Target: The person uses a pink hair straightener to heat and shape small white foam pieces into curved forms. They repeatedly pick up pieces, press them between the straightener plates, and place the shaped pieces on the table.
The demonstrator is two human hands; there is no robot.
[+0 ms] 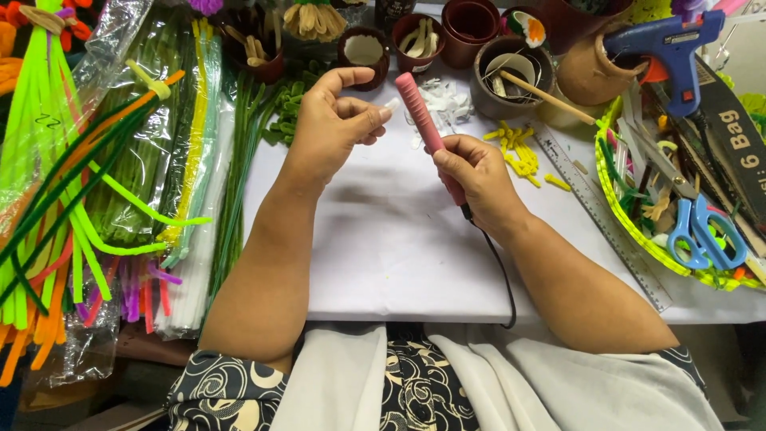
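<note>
**Two-handed hold above the craft bench**

Work surface: a bench [383, 239] covered in white, crowded along its far and side edges with craft supplies.

Right grip: the right hand [476, 182] is clenched around the lower part of a pink heating tool [428, 132], thumb laid along the shaft. The ribbed pink barrel rises up and away from the grip, tilted toward the left hand. A black cord [496, 267] leaves the bottom of the grip and runs toward the person over the near bench edge.

Left grip: the left hand [333, 120] pinches a small white piece [392, 104] between thumb and fingertips. The piece sits just beside the upper end of the pink tool; contact cannot be determined.

Just beyond both grips: a scatter of white petal cut-outs [448, 102]. Right of the right grip: short yellow pieces [519, 153], then a metal ruler [600, 211] lying diagonally.

Farther right: a yellow-rimmed basket [630, 227] holding blue scissors [702, 231], with a blue glue gun [670, 48] above it.

Beyond the grips: brown clay pots [471, 28].

Left of the left grip: bundles of green, yellow, orange and white pipe cleaners [120, 183], some in clear bags.
</note>
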